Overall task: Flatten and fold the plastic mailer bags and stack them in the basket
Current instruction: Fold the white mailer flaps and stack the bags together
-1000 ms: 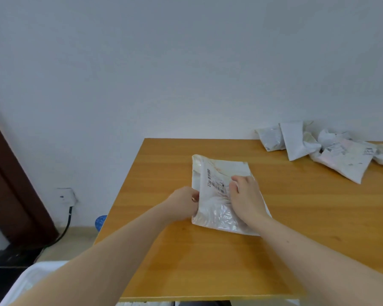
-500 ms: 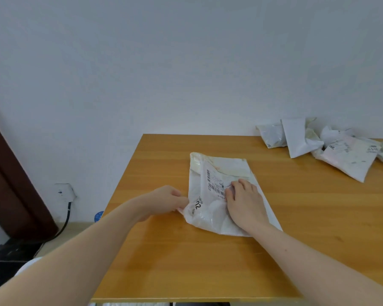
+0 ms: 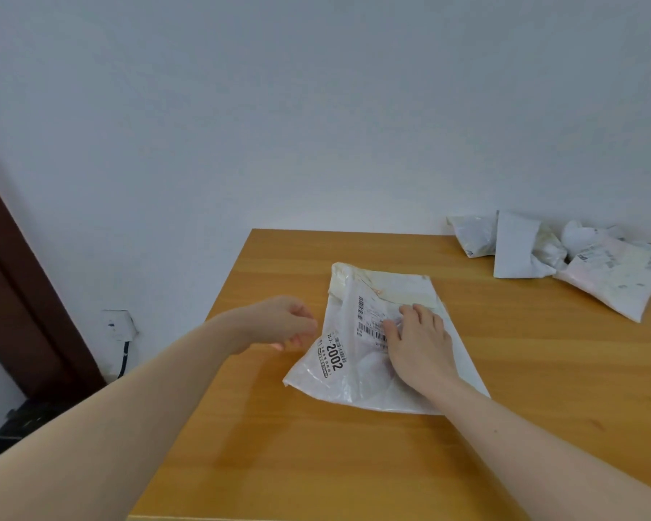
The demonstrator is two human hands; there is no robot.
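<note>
left hand (image 3: 279, 327) released; crinkly white mailer (image 3: 358, 374) spread flatter, right hand (image 3: 420, 345) pressing flat.

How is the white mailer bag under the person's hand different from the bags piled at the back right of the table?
The white plastic mailer bag with the 2002 label lies spread flat and alone, pressed by the right hand. The crumpled white mailer bags lie heaped, overlapping and untouched. Both rest on the wooden table and carry printed labels.
</note>
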